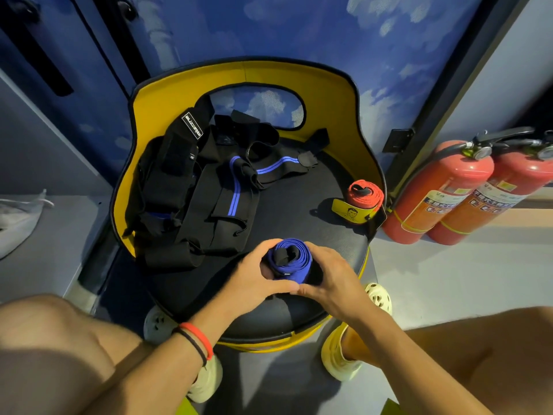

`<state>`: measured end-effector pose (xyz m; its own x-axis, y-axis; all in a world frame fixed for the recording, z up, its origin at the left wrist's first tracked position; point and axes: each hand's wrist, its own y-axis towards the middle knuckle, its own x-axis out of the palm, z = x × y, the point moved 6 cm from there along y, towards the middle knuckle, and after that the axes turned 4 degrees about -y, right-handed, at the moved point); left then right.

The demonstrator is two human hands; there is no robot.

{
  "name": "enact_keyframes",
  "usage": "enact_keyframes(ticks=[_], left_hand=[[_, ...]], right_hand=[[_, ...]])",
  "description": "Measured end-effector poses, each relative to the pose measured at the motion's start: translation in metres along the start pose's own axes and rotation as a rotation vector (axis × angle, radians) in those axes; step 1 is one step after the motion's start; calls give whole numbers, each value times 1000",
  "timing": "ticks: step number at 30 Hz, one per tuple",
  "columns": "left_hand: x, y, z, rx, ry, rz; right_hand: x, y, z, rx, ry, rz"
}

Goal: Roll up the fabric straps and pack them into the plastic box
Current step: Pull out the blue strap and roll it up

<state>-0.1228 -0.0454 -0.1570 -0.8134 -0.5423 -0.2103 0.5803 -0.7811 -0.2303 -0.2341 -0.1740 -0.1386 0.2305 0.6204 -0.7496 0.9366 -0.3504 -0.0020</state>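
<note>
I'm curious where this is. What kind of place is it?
Probably an indoor gym corner: black straps heaped on a yellow chair, two red fire extinguishers on the floor, a cloud-painted blue wall.

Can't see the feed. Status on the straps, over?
Left hand and right hand grip blue roll. Red roll rolled, on seat. Black straps loose.

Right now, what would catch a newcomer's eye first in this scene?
Front and centre, the left hand and right hand grip a blue rolled strap over the black seat of the yellow chair. A pile of black straps covers the seat's left and back; an orange rolled strap sits at its right edge. Two red fire extinguishers stand on the floor at right.
</note>
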Motion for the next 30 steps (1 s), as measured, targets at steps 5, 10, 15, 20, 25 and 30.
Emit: enact_keyframes(ticks=[5, 10, 15, 20, 25, 30], left_hand=[[-4, 3, 7, 12, 110, -129], [-9, 12, 24, 89, 267, 0], [-14, 38, 49, 131, 253, 144], [-17, 83, 60, 118, 194, 145], [-8, 131, 72, 142, 157, 95], [3, 186, 83, 150, 131, 45]], right_hand=[[-3, -1, 3, 9, -1, -24], [-15, 1, -2, 43, -48, 10], [-54, 9, -17, 51, -237, 163], [-90, 31, -9, 92, -584, 47], [-110, 45, 5, 96, -734, -29], [-125, 56, 13, 117, -784, 124]])
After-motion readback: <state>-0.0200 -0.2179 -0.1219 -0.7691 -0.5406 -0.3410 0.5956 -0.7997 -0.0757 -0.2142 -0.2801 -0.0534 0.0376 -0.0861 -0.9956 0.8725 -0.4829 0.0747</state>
